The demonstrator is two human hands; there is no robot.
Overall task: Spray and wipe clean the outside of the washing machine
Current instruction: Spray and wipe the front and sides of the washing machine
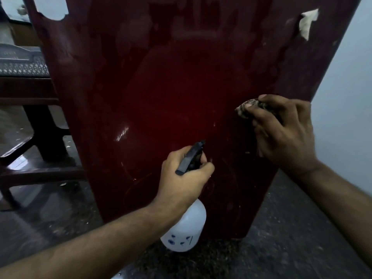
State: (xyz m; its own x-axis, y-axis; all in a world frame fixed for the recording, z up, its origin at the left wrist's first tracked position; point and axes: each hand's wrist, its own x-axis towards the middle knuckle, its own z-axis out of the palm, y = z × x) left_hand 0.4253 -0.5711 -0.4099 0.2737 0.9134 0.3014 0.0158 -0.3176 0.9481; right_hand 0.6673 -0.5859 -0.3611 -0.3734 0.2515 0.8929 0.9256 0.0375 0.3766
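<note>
Two hands work at the dark red, glossy side panel of the washing machine [161, 87], which fills most of the view and stands upright on the floor. The left hand [181, 178] is curled round the black trigger head of a white plastic spray bottle [186, 232], nozzle aimed at the panel and very near it; whether the nozzle touches cannot be told. The right hand [281, 131] bunches a brown patterned cloth [246, 110] against the panel near its right edge, fingers folded over it. Most of the cloth is hidden under that hand, and the bottle's neck is covered by the left wrist. Blue marks on the bottle are too blurred to read. Pale patches show where the panel's coating has peeled near the top. Dark wooden furniture [40, 137] stands left, a pale wall [346, 97] right, a dark speckled floor [291, 238] below.
</note>
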